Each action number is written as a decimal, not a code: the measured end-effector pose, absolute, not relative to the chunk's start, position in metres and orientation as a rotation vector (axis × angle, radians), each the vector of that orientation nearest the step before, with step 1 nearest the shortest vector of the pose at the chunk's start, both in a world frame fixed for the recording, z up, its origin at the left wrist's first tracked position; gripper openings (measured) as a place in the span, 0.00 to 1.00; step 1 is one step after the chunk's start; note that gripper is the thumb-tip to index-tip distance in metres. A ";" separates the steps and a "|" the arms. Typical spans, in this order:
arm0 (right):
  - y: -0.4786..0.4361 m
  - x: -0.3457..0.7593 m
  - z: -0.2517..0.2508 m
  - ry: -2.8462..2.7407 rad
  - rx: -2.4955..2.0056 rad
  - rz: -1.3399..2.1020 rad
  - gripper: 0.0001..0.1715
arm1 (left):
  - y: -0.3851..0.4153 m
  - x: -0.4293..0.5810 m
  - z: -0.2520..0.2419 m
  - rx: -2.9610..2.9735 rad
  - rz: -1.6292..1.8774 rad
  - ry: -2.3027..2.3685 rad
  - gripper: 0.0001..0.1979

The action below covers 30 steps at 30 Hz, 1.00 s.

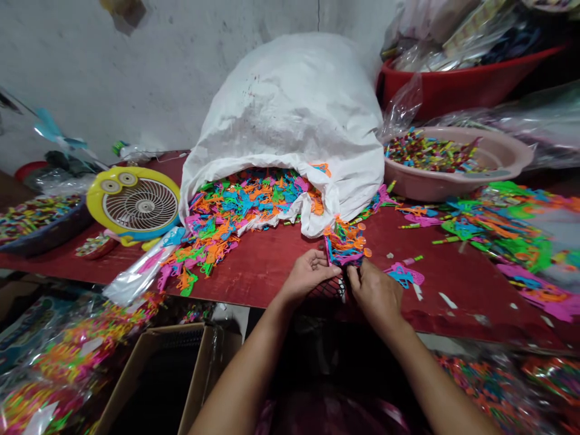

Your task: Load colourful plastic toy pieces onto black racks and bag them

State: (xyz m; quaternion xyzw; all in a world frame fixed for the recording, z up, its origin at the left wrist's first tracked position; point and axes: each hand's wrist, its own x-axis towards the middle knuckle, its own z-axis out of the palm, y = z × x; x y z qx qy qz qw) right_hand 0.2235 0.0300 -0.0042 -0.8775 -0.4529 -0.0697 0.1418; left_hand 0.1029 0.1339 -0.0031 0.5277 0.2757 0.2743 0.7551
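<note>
At the red table's front edge, a bundle of small flat plastic pieces (347, 241), mostly orange with some pink and blue, stands between my two hands. My left hand (312, 275) has its thumb and fingers closed at the bundle's lower left side. My right hand (376, 291) is closed at its lower right, fingers curled, partly hiding that end. A white sack (290, 103) lies behind, its mouth spilling pink, green, orange and blue plastic pieces (254, 193) onto the table. A few loose pieces (405, 275) lie right of my right hand.
A yellow fan (140, 205) stands at left beside a dark basin (54, 235) of small pieces. At right are a pink basin (444, 184), a red tub (453, 87) and piled plastic pieces (507, 217). Below the table edge is an open cardboard box (202, 374).
</note>
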 end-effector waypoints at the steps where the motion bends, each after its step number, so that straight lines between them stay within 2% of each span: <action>1: 0.029 0.225 -0.004 -1.320 -2.516 -0.191 0.16 | 0.132 0.105 -0.003 1.150 0.621 0.632 0.27; 5: 0.025 0.232 -0.004 -1.405 -2.443 -0.129 0.17 | 0.125 0.113 -0.004 1.160 0.673 0.747 0.25; 15: 0.031 0.224 -0.002 -1.325 -2.454 0.007 0.16 | 0.116 0.110 -0.010 1.367 0.731 0.703 0.21; 20: 0.027 0.226 -0.001 -1.297 -2.439 0.083 0.14 | 0.094 0.109 0.007 1.884 1.274 1.036 0.30; 23: 0.024 0.228 0.001 -1.338 -2.390 0.165 0.13 | 0.090 0.114 0.032 2.311 1.438 0.964 0.33; 25: 0.021 0.230 0.002 -1.341 -2.344 0.199 0.13 | 0.093 0.122 0.046 2.530 1.342 0.911 0.28; 28: 0.017 0.236 0.001 -1.326 -2.263 0.246 0.14 | 0.102 0.131 0.054 2.703 1.174 0.898 0.11; 30: 0.015 0.242 -0.001 -1.319 -2.204 0.282 0.12 | 0.107 0.134 0.052 2.718 1.129 0.894 0.05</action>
